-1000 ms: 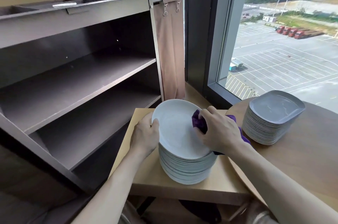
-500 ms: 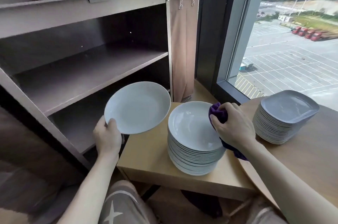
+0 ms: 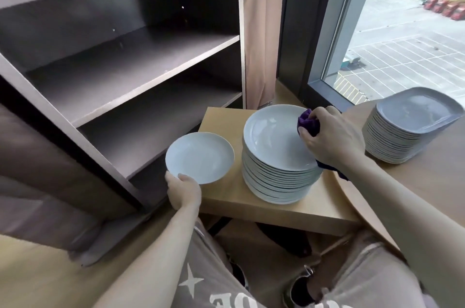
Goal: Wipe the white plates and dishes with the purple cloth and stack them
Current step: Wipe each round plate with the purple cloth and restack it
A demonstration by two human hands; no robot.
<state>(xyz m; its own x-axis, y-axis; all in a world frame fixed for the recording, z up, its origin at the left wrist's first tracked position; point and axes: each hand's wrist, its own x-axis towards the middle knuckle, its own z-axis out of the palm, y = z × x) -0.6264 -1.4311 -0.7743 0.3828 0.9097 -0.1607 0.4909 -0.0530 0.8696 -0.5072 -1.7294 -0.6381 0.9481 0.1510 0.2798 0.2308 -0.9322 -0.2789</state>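
Fingers of the left hand (image 3: 185,190) grip the loose plate (image 3: 200,156): lower it flat beside the stack (image 3: 276,182), right hand (image 3: 332,141) fingers clutching the purple cloth (image 3: 308,125)

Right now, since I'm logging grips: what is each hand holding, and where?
The left hand grips a single plate by its near rim; the right hand holds the bunched purple cloth.

taupe trousers (image 3: 364,280), white star (image 3: 191,282), white lettering (image 3: 222,302)
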